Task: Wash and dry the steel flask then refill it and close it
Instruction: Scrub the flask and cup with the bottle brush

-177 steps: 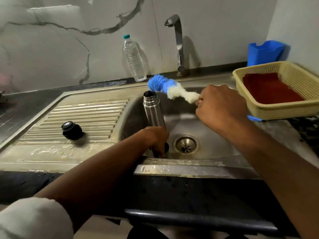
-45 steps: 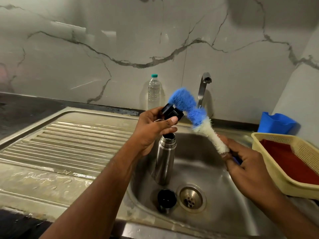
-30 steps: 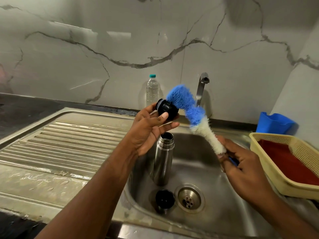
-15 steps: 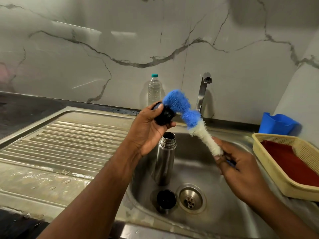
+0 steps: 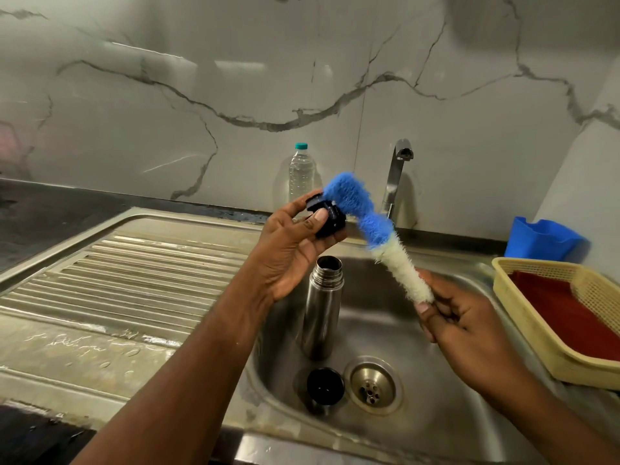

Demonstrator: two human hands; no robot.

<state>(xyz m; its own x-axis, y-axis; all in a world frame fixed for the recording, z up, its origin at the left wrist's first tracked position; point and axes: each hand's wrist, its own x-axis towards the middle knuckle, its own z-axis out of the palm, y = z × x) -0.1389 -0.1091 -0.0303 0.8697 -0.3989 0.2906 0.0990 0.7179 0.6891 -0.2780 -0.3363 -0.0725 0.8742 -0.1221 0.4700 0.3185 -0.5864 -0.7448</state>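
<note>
While left hand (image 5: 288, 253) grips stopper (image 5: 327, 218), flask (image 5: 320, 313) below

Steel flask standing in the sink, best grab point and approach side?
Grip the steel flask round its straight body, below the threaded neck. It stands upright and open-mouthed in the sink, so a sideways wrap probably holds best. Come from the left: that side looks clear, while the right hand with the brush is on the other side, and the black cap lies in front.
</note>
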